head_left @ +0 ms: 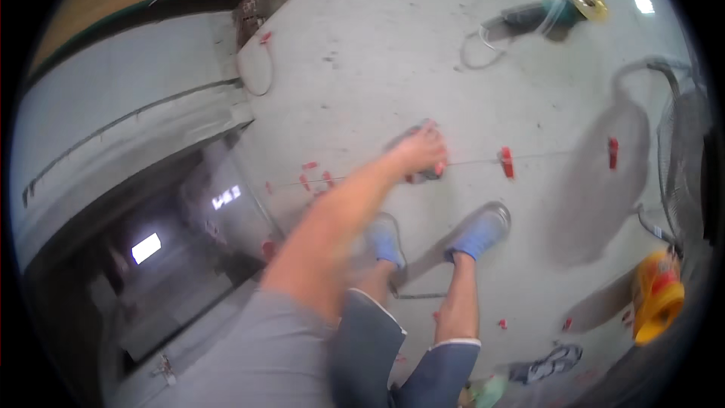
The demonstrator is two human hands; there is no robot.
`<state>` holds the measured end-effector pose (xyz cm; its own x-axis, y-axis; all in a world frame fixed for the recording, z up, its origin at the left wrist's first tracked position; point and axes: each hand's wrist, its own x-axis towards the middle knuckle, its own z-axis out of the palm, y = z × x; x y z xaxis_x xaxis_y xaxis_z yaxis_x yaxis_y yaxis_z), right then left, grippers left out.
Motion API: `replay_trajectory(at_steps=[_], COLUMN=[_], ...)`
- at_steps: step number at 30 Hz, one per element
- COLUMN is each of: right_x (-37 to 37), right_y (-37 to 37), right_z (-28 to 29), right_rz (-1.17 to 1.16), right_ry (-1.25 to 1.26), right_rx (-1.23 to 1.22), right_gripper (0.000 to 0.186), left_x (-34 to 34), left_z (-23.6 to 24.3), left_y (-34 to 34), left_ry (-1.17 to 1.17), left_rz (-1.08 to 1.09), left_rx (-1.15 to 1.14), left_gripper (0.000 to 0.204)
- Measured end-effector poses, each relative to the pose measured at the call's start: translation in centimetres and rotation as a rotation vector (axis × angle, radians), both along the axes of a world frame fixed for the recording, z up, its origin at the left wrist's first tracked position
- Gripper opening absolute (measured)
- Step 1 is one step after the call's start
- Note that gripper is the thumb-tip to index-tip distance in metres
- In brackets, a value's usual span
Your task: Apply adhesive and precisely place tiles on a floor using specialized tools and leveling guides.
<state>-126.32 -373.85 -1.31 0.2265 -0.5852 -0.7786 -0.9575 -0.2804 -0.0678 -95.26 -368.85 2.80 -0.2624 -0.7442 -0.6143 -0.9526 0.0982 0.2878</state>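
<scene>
My left hand (423, 149) reaches down to the pale tiled floor, at a thin joint line ahead of my feet. Its fingers are closed round a small dark tool with red parts (432, 174), partly hidden by the hand and blurred. Along the same line, a red wedge (507, 163) stands to the right of the hand, with another red wedge (613, 153) farther right. Several small red pieces (327, 178) lie to the left, near my forearm. My right hand does not show.
An angle grinder (555, 13) with a yellowish disc lies at the far right, its cord trailing. A fan (680, 143) stands at the right edge, above a yellow container (658, 298). A crumpled dark cloth or bag (555, 363) lies near my feet. At left the floor ends at a drop (260, 208).
</scene>
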Motion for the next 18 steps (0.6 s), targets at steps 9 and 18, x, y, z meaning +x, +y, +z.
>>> replay_trajectory(at_steps=[9,18], right_x=[1.0,0.2], right_y=[2.2,5.4], right_z=[10.2,38.9], right_rz=[0.192,0.349], right_ry=[-0.32,-0.368], right_rx=[-0.254,0.127], right_gripper=[0.046,0.053], left_x=[-3.7,-17.4], left_z=[9.3,36.1], left_y=[13.8,37.6], left_ry=[0.04,0.922], left_rz=[1.202,2.236], left_rx=[0.131,0.201], left_gripper=[0.055,0.073])
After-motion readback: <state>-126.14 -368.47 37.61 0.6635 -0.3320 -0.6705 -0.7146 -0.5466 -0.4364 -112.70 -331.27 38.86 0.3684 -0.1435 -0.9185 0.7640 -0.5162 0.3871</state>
